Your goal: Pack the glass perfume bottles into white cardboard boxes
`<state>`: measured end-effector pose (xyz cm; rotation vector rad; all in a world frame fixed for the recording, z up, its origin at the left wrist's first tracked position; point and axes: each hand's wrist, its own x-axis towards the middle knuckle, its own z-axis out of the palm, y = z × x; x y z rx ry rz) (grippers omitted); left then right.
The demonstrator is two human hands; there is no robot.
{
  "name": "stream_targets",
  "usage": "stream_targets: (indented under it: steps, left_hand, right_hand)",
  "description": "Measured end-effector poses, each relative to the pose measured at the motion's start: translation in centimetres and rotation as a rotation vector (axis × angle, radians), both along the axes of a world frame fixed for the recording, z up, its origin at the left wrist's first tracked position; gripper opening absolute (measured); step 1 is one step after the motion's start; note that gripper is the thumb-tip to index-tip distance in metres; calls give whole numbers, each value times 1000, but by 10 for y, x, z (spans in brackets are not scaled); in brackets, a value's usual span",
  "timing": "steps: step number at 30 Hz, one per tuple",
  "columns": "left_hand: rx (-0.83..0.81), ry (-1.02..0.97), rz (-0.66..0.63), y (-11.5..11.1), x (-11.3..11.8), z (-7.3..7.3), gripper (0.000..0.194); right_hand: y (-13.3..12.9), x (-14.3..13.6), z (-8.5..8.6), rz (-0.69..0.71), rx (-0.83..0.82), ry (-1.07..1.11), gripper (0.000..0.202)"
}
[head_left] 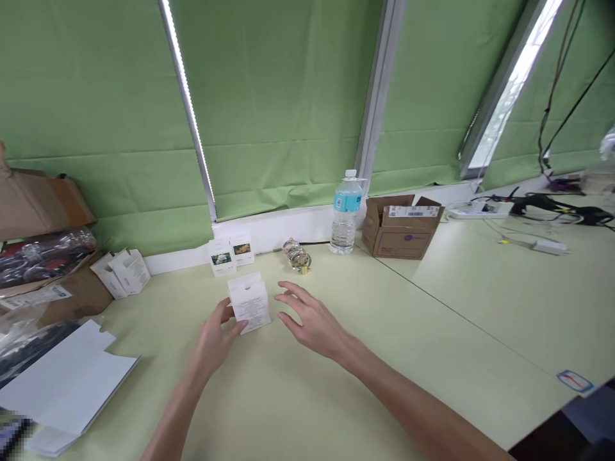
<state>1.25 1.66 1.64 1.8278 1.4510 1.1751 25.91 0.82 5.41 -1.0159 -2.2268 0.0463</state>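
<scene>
A small white carton [250,303] with printed text on its front stands upright on the table in the middle of the head view. My left hand [217,334] grips its left side and lower front edge, thumb in front and fingers behind. To the right of the carton, my right hand [309,318] is held with fingers apart, a small gap from the box and nothing in it. Beyond them stand two white boxes with flower pictures, the nearer one [221,258] left of the other [243,250]. A cluster of small shiny glass and gold-coloured pieces [298,257] lies to their right.
A water bottle [346,212] and an open brown cardboard box [401,229] stand by the wall. At the left are white cartons [125,273], a brown box of wrapped goods [77,291] and white sheets [72,378]. A power strip [480,210] with cables lies far right.
</scene>
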Motion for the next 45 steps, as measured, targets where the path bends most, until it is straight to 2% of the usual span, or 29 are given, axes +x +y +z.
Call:
stream_targets:
  steps: [3, 9, 16, 19, 21, 23, 25, 27, 28, 30, 33, 35, 37, 40, 45]
  left_hand:
    - [-30, 25, 44, 1, -5, -4, 43]
    - [-48, 32, 223, 4, -19, -7, 49]
    - [-115, -93, 210, 8, -20, -14, 52]
    - [-95, -88, 204, 10, -19, -16, 60]
    - [-43, -50, 270, 9, -16, -11, 69]
    - [49, -13, 402, 2, -10, -1, 73]
    - [186, -3, 509, -7, -1, 13, 62]
    - [297, 13, 564, -16, 12, 23, 42]
    - [287, 17, 525, -20, 19, 26, 34]
    - [127, -48, 331, -24, 33, 25, 30]
    - [-236, -237, 10, -23, 49, 11, 35]
    - [-368, -273, -112, -20, 53, 0, 36]
    - [-410, -297, -167, -17, 51, -6, 36]
    - [-391, -356, -156, -15, 46, -9, 37]
    - [-369, -349, -125, -14, 45, -8, 36]
  right_hand:
    - [3, 3, -2, -11, -2, -13, 29]
    - [5, 5, -5, 1, -32, -84, 25]
    - [10, 8, -9, -19, -86, -124, 26]
    - [14, 10, -10, -35, -87, -118, 26]
    - [17, 12, -10, -43, -84, -113, 26]
    - [19, 14, -10, -53, -81, -111, 27]
    - [21, 16, -9, -71, -79, -107, 27]
    - [23, 18, -9, -94, -75, -93, 26]
    - [24, 19, -9, -109, -74, -83, 25]
    - [28, 22, -9, -144, -80, -58, 25]
    - [38, 30, -12, -185, -119, 9, 25]
    - [49, 37, -14, -218, -169, 74, 25]
    - [63, 45, -16, -289, -232, 128, 27]
    - [89, 57, -17, -410, -298, 153, 32]
    - [139, 68, -10, -435, -313, 135, 52]
